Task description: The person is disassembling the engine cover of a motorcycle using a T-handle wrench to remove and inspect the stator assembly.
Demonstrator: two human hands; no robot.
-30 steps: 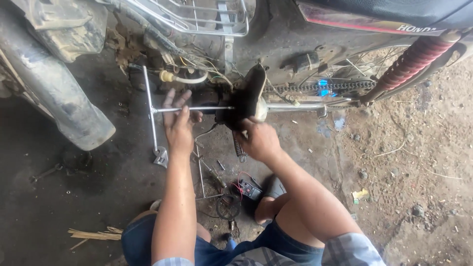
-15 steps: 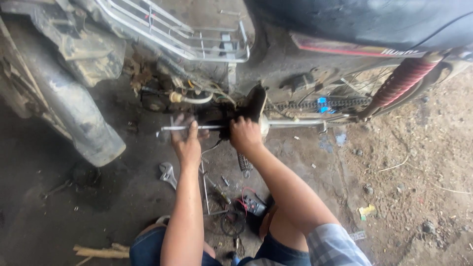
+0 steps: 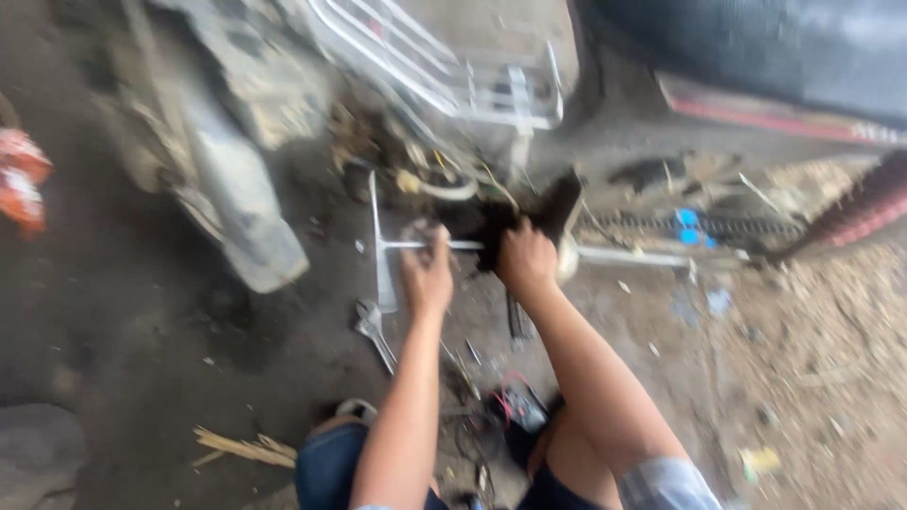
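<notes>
Both bare forearms reach forward, side by side. The left hand (image 3: pixel 427 272) is curled into a fist; the right hand (image 3: pixel 525 260), just beside it, is clenched too.

Everything sits on a dark, oily dirt floor (image 3: pixel 142 378). An adjustable wrench (image 3: pixel 373 326) lies on it near the middle, a few thin metal tools (image 3: pixel 463 364) just beside that, a bundle of dry sticks (image 3: pixel 248 447) lower left, and scattered litter (image 3: pixel 756 461) on the sandy right side

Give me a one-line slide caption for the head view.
Left hand grips a T-handle wrench while right hand steadies a black part under the motorcycle.
</notes>
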